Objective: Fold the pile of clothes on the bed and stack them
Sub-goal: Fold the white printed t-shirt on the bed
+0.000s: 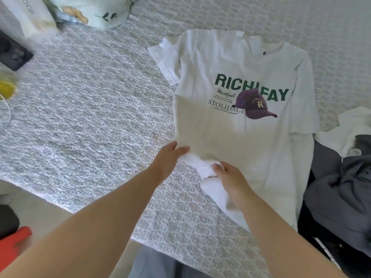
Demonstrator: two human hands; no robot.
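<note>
Hands work the near hem of the white T-shirt [230,63]: the left hand [170,157] pinches the bunched hem corner with curled fingers [183,149], while the right hand [230,177] presses on the same loose fold, though whether it grips cannot be told. Judged purpose: straightening the soft, thin knit, which lies print-up on the textured, floral-patterned bed [90,117]. Unfolded grey and white clothes [341,177] wait heaped just beside it at right.
</note>
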